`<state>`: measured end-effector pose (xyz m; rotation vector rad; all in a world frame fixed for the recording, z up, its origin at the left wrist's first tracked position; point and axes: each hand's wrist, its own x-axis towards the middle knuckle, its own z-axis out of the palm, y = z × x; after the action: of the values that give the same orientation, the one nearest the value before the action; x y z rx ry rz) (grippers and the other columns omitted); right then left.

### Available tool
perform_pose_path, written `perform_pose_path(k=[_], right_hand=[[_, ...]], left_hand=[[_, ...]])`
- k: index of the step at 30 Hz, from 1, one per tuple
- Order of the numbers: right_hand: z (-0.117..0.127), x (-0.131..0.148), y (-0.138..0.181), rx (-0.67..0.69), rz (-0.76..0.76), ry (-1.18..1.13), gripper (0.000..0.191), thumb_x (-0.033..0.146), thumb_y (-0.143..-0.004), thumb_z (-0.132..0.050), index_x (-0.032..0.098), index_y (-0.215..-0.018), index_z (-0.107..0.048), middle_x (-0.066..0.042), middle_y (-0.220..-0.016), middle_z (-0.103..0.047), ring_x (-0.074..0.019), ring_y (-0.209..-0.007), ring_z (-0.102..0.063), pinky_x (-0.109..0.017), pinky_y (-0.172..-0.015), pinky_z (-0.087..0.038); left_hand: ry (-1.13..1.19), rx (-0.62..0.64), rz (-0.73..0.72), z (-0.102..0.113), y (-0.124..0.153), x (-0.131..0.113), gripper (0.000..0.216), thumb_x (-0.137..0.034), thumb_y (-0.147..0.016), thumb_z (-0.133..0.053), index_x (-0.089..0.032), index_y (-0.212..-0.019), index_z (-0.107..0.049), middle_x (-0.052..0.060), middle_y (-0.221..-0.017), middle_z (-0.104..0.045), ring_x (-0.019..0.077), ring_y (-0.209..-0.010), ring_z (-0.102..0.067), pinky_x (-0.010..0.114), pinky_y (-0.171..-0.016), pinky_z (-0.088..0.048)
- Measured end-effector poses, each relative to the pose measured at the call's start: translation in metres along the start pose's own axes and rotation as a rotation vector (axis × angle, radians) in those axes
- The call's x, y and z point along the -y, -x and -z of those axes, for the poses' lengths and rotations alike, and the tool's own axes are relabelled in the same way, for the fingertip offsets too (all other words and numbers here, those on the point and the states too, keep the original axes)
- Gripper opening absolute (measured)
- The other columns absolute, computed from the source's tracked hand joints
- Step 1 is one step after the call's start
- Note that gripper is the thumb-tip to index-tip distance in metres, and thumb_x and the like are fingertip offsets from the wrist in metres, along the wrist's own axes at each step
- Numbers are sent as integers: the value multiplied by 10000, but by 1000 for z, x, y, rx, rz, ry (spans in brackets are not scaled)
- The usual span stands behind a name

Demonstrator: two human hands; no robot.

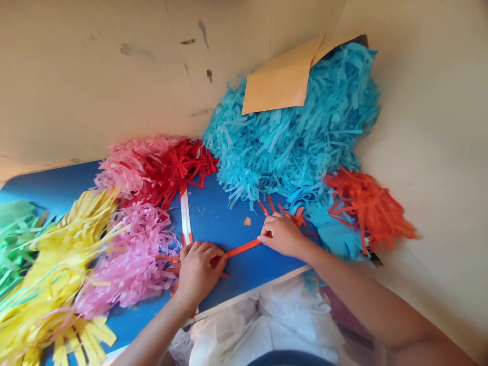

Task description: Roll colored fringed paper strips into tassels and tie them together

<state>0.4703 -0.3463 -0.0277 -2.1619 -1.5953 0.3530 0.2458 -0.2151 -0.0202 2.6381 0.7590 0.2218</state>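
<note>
Between my two hands an orange paper strip [244,248] is stretched low over the blue table [221,213]. My left hand [200,267] is closed, pinching the strip's left end between thumb and fingers. The other end is in my right hand [282,234], its thumb and index finger pressed together. Loose orange fringe pokes out around both hands, partly hidden under them. Beside my left hand lies a heap of lilac shredded paper [133,259]. A white strip [185,213] runs along the table just above that hand.
A big pile of blue shredded paper [297,147] leans at the back wall, a tan cardboard piece [278,86] on it. Orange fringe [373,208] lies right. Red [171,173], pink [122,162], yellow [61,269] and green [17,239] paper fills the left. White bags [267,320] sit below the edge.
</note>
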Motion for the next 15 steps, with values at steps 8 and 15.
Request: perform_pose_path(k=[8,15], right_hand=[[5,4,-1,-57,-47,149,223,298,-710,-861,216,-730,-654,11,-799,-682,-206,-832,-587,-388,-873,-333],[-4,15,8,-104,538,147,108,241,-930,-640,260,-856,-717,10,-879,-718,-191,-938,-553,-423,-917,-261]], left_hand=[[-224,28,-98,10,-7,-16,157,-180,-849,-600,-271,-921,-706,41,-955,-703,273,-944,-575,479,-912,-349],[-295,12,-323,10,-3,-26,339,-73,-849,-551,-318,-990,-738,57,-927,-714,299,-989,-551,539,-914,-329]])
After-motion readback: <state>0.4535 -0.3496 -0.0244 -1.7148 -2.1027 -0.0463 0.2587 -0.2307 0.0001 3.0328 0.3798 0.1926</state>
